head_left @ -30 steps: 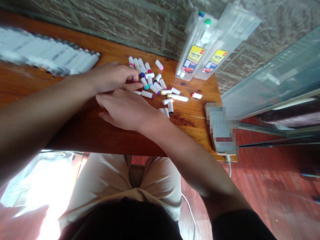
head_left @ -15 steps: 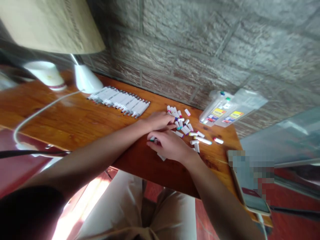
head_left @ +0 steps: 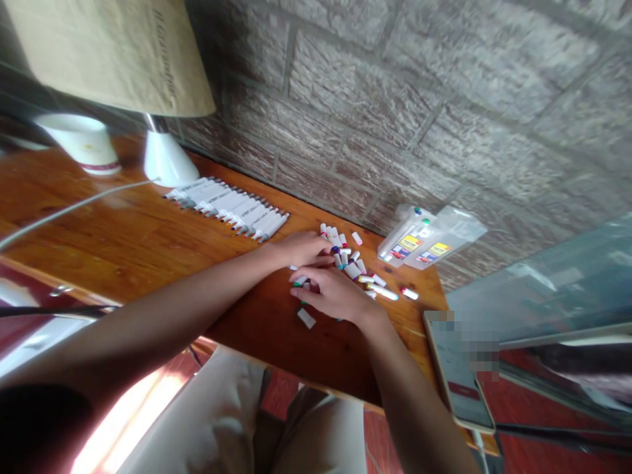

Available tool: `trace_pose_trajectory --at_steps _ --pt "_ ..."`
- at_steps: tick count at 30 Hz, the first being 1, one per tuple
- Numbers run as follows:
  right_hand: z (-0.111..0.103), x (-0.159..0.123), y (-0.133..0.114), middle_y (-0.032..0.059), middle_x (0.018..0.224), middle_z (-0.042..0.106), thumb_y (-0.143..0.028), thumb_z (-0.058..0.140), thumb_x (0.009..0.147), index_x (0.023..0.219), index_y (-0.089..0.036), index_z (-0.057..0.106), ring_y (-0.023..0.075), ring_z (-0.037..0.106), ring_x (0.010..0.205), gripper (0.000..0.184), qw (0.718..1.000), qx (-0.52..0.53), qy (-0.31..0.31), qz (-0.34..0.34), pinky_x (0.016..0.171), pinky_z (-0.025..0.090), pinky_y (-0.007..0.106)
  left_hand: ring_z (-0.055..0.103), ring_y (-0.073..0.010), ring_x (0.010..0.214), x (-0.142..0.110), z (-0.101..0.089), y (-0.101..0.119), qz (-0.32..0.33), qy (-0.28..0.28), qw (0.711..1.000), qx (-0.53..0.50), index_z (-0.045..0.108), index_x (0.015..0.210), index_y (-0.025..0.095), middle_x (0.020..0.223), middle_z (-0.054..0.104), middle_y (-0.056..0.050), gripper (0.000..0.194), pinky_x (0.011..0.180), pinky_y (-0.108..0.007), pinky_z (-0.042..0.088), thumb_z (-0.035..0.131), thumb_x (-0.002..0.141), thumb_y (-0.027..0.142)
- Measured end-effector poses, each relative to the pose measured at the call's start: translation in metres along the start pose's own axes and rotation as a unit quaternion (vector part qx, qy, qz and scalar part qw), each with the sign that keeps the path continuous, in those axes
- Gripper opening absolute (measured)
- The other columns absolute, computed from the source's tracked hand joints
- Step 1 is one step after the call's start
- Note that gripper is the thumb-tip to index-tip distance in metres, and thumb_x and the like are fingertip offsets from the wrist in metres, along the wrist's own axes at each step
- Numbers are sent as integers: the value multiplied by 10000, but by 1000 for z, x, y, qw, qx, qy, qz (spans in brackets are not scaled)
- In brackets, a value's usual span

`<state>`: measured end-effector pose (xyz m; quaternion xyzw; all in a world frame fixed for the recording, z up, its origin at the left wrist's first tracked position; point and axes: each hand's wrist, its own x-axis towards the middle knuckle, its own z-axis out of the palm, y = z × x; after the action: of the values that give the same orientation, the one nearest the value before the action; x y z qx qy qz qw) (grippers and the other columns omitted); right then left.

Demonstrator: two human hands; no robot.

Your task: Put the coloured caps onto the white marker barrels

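Note:
My left hand (head_left: 307, 249) reaches across the table from the left, its fingers stretched out against a heap of white marker caps (head_left: 351, 270) with coloured ends. Its fingertips are by a dark blue cap (head_left: 334, 249). Just in front, my right hand (head_left: 336, 291) arches low over the table, thumb and forefinger apart. A green-ended cap (head_left: 299, 282) shows in the gap between them, apparently lying on the table. One plain white cap (head_left: 306, 318) lies nearer the table's front edge. What is under the right palm is hidden.
A row of white markers (head_left: 232, 205) lies left of my hands. Behind it stand a lamp (head_left: 168, 161) and a paper cup (head_left: 93, 145). Clear plastic cases (head_left: 419, 240) lean near the stone wall (head_left: 345, 99). A phone (head_left: 459, 375) lies at the right edge.
The camera view has shifted. My right hand has moved a little off the near caps, so the white cap in front of it shows fully. The left hand stays at the heap.

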<state>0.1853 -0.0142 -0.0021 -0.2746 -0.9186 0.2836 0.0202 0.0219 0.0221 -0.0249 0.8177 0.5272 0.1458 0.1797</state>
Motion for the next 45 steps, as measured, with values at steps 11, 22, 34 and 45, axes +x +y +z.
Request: trace_pose_trajectory --at_steps 11,22,34,45 --pt "-38 -16 20 -18 704 603 -405 703 889 930 -168 736 103 504 652 243 995 89 -13 52 609 333 232 646 -186 744 -1 -6 0 24 -24 999 43 740 835 200 863 767 -54 254 583 -271 320 572 914 373" --pt "-41 -18 30 -23 749 644 -388 768 821 891 -172 696 114 551 678 238 984 -18 21 174 630 350 234 614 -162 665 -1 -3 -1 43 -11 998 46 760 794 206 809 766 -57 348 582 -271 332 550 933 446" --pt "-20 -5 15 30 700 691 -347 629 938 703 -172 677 128 555 640 297 981 -105 62 149 628 341 263 618 -205 689 0 -3 6 34 -24 997 68 776 781 199 825 763 -91 333 555 -307 288 533 892 397" --pt "-7 0 13 11 667 661 -380 630 941 719 -180 650 122 539 618 299 985 -97 70 125 625 331 260 645 -226 728 -1 -5 3 21 -32 997 74 773 802 200 852 765 -95 252 555 -309 316 562 845 330"
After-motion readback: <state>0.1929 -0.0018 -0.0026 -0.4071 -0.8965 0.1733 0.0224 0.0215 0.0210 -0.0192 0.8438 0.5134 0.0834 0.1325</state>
